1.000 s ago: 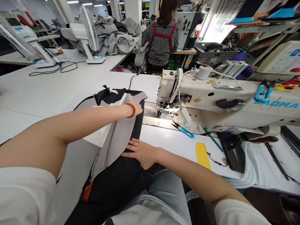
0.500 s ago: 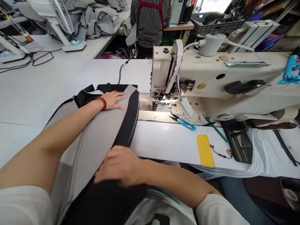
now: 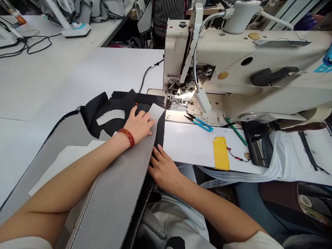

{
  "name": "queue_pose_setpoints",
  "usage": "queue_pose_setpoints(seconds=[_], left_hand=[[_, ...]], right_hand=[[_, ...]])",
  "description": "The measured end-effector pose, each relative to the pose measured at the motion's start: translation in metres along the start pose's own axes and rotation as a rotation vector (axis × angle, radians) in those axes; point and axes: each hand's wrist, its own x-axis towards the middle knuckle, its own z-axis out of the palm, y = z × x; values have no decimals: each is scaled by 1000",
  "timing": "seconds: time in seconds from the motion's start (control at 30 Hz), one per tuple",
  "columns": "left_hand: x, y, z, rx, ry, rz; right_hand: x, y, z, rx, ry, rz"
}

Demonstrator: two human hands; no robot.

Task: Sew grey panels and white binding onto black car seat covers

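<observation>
Grey fabric with black edging (image 3: 121, 180) lies on the white table and hangs down toward my lap. My left hand (image 3: 140, 126), with a red bracelet on its wrist, rests on the fabric near its far end, fingers apart. Lower and to the right, my right hand (image 3: 163, 167) lies at the black edge, fingers spread, some tips at the grey layer's border. Black pieces with a white curved strip (image 3: 111, 117) are left of my left hand. The sewing machine's lit needle area (image 3: 180, 100) is just right of the fabric's far corner.
Blue snips (image 3: 203, 125), a green pencil (image 3: 236, 131) and a yellow tag (image 3: 221, 153) lie right of the fabric. White cloth (image 3: 285, 155) sits at the right. A fan base (image 3: 76, 30) and cables (image 3: 38, 43) are at the back left. A person in stripes (image 3: 169, 17) is beyond.
The fabric has moved right, closer to the machine, exposing white and black pieces beneath. Both hands moved right; my right hand changed from a curled grip to spread fingers. The view has tilted down.
</observation>
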Motion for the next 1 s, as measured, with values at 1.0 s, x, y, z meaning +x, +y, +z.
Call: queue_pose_setpoints(seconds=[1.0], left_hand=[[88,-16,-7,-265,-155,147]], right_hand=[[4,24,5,49,95,63]])
